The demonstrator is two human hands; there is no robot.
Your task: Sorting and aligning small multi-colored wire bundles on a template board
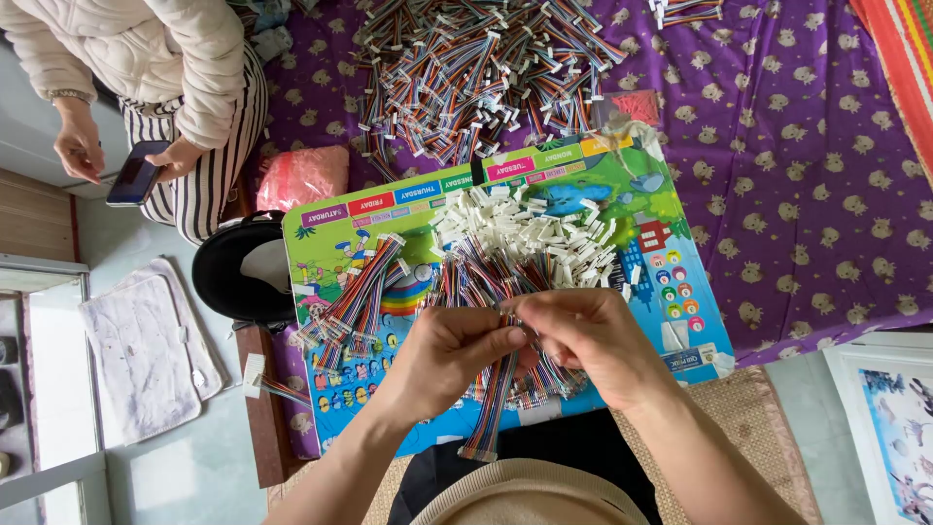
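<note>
Hands meet over colourful board [622, 209]: left hand [449, 350] and right hand [583, 340] both pinch rainbow ribbon cable [496, 399] (end dangling).

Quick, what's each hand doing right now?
Left hand: closed, pinching a rainbow ribbon cable that hangs down.
Right hand: closed, fingertips on the same cable's top end.

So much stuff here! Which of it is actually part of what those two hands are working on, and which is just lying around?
In use:
left hand and right hand, pinching a rainbow ribbon cable
white connector pile
cable bundle
colourful board
big cable heap

Lying about:
pink bag
black hat
white cloth
another person's phone
</note>
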